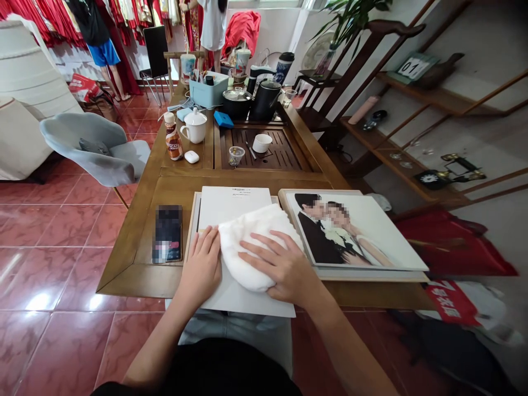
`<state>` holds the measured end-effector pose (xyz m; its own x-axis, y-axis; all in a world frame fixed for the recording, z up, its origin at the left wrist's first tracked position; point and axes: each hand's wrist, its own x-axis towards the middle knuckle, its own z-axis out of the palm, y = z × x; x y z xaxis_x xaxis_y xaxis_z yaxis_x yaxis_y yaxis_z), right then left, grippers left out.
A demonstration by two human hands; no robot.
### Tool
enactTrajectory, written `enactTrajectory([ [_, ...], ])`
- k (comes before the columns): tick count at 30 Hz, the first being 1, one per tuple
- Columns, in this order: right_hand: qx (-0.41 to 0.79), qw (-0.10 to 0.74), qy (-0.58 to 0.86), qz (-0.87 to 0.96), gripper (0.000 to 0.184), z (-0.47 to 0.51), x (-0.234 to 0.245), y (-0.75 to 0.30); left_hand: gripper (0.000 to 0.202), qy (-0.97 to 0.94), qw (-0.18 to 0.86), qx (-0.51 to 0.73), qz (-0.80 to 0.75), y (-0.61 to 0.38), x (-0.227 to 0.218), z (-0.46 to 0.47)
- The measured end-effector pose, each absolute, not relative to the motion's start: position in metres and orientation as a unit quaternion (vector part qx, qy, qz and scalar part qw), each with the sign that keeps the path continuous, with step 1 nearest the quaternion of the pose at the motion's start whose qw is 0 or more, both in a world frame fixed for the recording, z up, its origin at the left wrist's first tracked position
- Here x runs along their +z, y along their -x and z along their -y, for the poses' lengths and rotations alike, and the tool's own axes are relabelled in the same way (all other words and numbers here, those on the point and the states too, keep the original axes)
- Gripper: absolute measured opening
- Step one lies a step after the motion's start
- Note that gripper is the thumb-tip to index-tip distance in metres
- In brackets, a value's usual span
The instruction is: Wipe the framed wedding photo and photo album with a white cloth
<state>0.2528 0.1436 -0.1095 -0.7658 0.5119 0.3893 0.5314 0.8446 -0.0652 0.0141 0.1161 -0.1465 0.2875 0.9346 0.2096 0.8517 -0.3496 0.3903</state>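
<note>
A white cloth lies bunched on a white panel at the front edge of the table. My right hand rests on top of the cloth with its fingers spread. Flat on the panel's left side is my left hand, fingers stretched out, fingertips close to the cloth's left edge. The panel's upper edge carries small printed text and sits over a pale frame or board. Right of the cloth lies a thick photo album or framed print showing a couple in wedding clothes.
Left of the panel lies a phone. Farther back stand a coffee bottle, a lidded white mug, a small clear cup, a white bowl and a black kettle. A grey chair stands left; two people are behind.
</note>
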Motion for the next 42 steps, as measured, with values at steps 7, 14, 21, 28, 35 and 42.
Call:
enactTrajectory([
  [7, -0.019, 0.201, 0.346, 0.916, 0.058, -0.154, -0.109, -0.26, 0.064, -0.794, 0.096, 0.204, -0.564, -0.015, -0.146, -0.116],
  [14, -0.007, 0.195, 0.293, 0.936, 0.058, -0.154, -0.108, -0.253, 0.062, -0.795, 0.095, 0.209, -0.562, -0.014, -0.146, -0.116],
  [21, -0.012, 0.188, 0.342, 0.921, 0.056, -0.165, -0.105, -0.254, 0.065, -0.797, 0.093, 0.206, -0.56, -0.014, -0.147, -0.117],
  [28, 0.01, 0.177, 0.348, 0.92, 0.056, -0.175, -0.106, -0.256, 0.066, -0.796, 0.089, 0.207, -0.562, -0.014, -0.147, -0.117],
  [35, 0.02, 0.182, 0.307, 0.934, 0.059, -0.182, -0.11, -0.251, 0.063, -0.796, 0.093, 0.202, -0.562, -0.013, -0.146, -0.117],
  [42, 0.035, 0.199, 0.366, 0.908, 0.052, -0.194, -0.111, -0.252, 0.067, -0.796, 0.096, 0.206, -0.561, -0.014, -0.146, -0.117],
])
